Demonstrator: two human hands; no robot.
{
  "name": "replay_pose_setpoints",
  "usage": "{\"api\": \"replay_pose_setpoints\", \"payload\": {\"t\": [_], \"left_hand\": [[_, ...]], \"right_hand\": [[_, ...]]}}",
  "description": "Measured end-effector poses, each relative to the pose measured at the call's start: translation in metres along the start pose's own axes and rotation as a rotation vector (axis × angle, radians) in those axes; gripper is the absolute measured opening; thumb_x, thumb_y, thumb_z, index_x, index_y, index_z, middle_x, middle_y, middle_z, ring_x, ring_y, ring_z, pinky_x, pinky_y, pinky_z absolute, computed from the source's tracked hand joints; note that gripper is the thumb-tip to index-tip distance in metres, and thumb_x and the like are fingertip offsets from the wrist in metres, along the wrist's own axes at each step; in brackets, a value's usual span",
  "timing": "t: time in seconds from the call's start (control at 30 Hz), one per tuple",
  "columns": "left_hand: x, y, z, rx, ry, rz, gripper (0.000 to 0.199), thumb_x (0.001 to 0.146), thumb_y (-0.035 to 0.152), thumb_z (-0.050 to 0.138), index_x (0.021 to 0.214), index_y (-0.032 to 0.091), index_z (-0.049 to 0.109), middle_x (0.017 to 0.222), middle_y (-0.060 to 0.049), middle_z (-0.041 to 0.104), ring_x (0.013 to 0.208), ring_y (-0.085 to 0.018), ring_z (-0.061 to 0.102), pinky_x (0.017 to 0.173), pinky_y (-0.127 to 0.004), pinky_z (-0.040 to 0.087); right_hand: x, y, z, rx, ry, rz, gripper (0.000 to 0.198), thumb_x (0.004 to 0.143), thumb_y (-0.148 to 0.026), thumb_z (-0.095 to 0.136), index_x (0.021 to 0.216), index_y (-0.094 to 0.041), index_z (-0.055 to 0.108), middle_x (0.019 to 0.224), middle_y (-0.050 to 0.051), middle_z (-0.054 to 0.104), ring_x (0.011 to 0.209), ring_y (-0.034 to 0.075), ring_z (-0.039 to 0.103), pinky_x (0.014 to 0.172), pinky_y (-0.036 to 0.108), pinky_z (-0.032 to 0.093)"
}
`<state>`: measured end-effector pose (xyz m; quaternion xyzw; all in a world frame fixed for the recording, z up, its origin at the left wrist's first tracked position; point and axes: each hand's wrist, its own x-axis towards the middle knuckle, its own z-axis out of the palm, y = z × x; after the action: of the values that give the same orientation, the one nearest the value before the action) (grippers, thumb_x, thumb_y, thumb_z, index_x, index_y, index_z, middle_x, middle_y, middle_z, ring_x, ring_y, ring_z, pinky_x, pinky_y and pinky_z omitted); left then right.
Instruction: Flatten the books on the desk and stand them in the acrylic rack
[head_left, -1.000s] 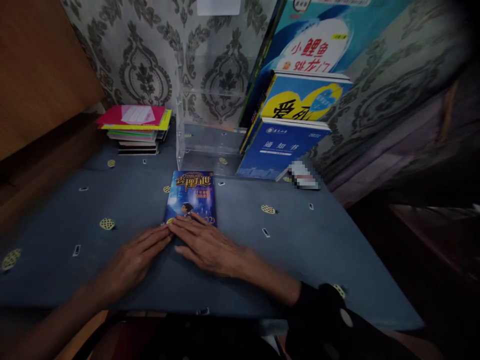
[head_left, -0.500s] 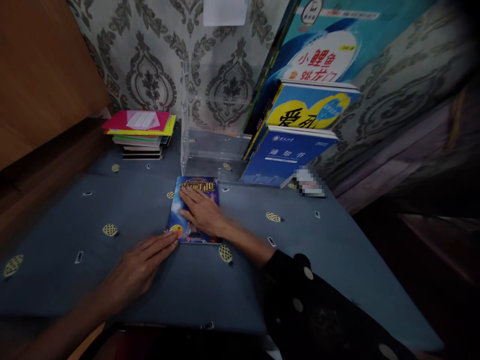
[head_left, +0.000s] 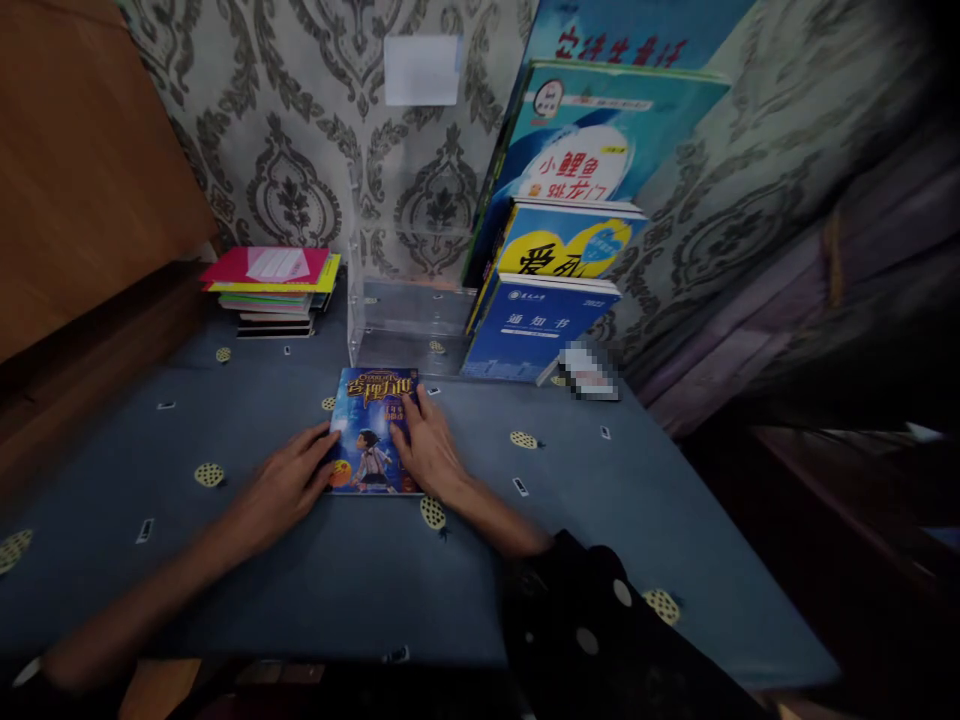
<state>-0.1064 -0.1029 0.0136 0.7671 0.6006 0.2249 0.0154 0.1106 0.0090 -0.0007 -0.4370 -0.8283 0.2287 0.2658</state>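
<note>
Head view, book: a thin glossy paperback with a dark blue illustrated cover (head_left: 373, 430) lies flat on the blue-grey patterned tablecloth (head_left: 225, 420), just in front of the clear acrylic stand (head_left: 405, 310).
Left hand (head_left: 289, 485): fingers loosely spread, tips touching the book's left edge, gripping nothing.
Right hand (head_left: 430, 450): flat, fingers extended over the cover's right side, pressing rather than clasping.
Risk: the slick cover could skid on the cloth under uneven pressure; the leaning blue books (head_left: 555, 270) behind might topple if nudged.
Textures: soft matte cloth, hard transparent acrylic, a stack of coloured notebooks (head_left: 270, 285) lying flat at the back left.
</note>
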Motion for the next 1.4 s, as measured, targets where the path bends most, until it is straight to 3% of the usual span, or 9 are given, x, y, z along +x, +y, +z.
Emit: {"api": "replay_pose_setpoints", "payload": {"t": [0.13,0.27,0.4,0.53,0.77,0.87,1.1,1.23,1.4], "left_hand": [[0.026,-0.006,0.009,0.007,-0.018,-0.058,0.045,0.098,0.041,0.039,0.132,0.018,0.059,0.139,-0.014,0.057,0.128,-0.029,0.056,0.107,-0.044,0.048],[0.044,0.001,0.007,0.003,-0.041,-0.095,0.046,0.095,0.047,0.044,0.128,0.02,0.061,0.134,-0.013,0.06,0.126,-0.03,0.057,0.106,-0.047,0.047],[0.05,0.009,0.002,-0.05,-0.065,-0.12,0.052,0.094,0.051,0.044,0.13,0.017,0.06,0.135,-0.013,0.061,0.125,-0.031,0.057,0.106,-0.048,0.046],[0.048,0.014,0.001,-0.068,-0.069,-0.112,0.054,0.095,0.053,0.041,0.129,0.017,0.06,0.135,-0.014,0.061,0.128,-0.031,0.055,0.107,-0.048,0.045],[0.048,0.021,0.001,-0.061,-0.095,-0.114,0.058,0.095,0.06,0.039,0.125,0.017,0.064,0.133,-0.015,0.062,0.125,-0.032,0.057,0.108,-0.054,0.044],[0.051,0.029,-0.002,-0.05,-0.124,-0.148,0.062,0.093,0.064,0.039,0.123,0.016,0.066,0.134,-0.016,0.061,0.127,-0.034,0.056,0.108,-0.054,0.044],[0.065,0.078,-0.026,-0.067,-0.216,-0.161,0.057,0.091,0.064,0.044,0.119,0.02,0.067,0.121,-0.013,0.07,0.117,-0.033,0.062,0.1,-0.049,0.049],[0.076,0.106,-0.042,-0.076,-0.322,-0.152,0.049,0.088,0.061,0.052,0.112,0.021,0.068,0.105,-0.009,0.073,0.091,-0.028,0.069,0.082,-0.041,0.053],[0.081,0.111,-0.046,-0.035,-0.414,-0.166,0.035,0.085,0.039,0.053,0.107,0.017,0.069,0.083,-0.007,0.072,0.073,-0.023,0.066,0.068,-0.034,0.048]], "right_hand": [[-0.009,-0.002,-0.012,0.246,0.045,0.118,0.057,0.087,-0.031,0.058,0.139,-0.01,0.052,0.153,0.021,0.041,0.143,0.034,0.04,0.119,0.049,0.033],[-0.004,-0.003,-0.023,0.769,0.085,0.432,0.043,0.081,-0.029,0.065,0.121,-0.015,0.061,0.127,0.014,0.063,0.121,0.029,0.06,0.107,0.045,0.046],[0.0,-0.002,-0.032,1.191,0.134,0.683,0.025,0.075,-0.022,0.073,0.096,-0.021,0.06,0.102,0.006,0.069,0.101,0.021,0.067,0.096,0.036,0.052],[-0.003,-0.002,-0.047,1.305,0.001,0.722,0.015,0.078,-0.016,0.069,0.083,-0.02,0.056,0.076,0.002,0.068,0.072,0.016,0.067,0.078,0.034,0.057],[-0.011,0.008,-0.067,1.397,-0.213,0.812,0.016,0.086,-0.016,0.063,0.071,-0.016,0.06,0.058,-0.001,0.06,0.053,0.01,0.057,0.06,0.026,0.053],[-0.016,0.008,-0.065,1.406,-0.189,0.766,0.011,0.084,-0.02,0.069,0.075,-0.016,0.064,0.06,-0.004,0.059,0.051,0.008,0.053,0.054,0.022,0.049],[-0.028,-0.003,-0.052,1.439,-0.228,0.29,0.04,0.068,-0.05,0.085,0.081,-0.018,0.064,0.081,0.0,0.068,0.076,0.012,0.066,0.076,0.027,0.056],[-0.031,-0.003,-0.045,1.399,-0.194,0.245,0.041,0.069,-0.053,0.084,0.077,-0.019,0.061,0.078,-0.003,0.065,0.073,0.011,0.063,0.072,0.026,0.056],[-0.034,-0.002,-0.041,1.381,-0.199,0.21,0.043,0.069,-0.055,0.083,0.076,-0.018,0.062,0.081,-0.002,0.065,0.074,0.011,0.064,0.075,0.03,0.06]]}}
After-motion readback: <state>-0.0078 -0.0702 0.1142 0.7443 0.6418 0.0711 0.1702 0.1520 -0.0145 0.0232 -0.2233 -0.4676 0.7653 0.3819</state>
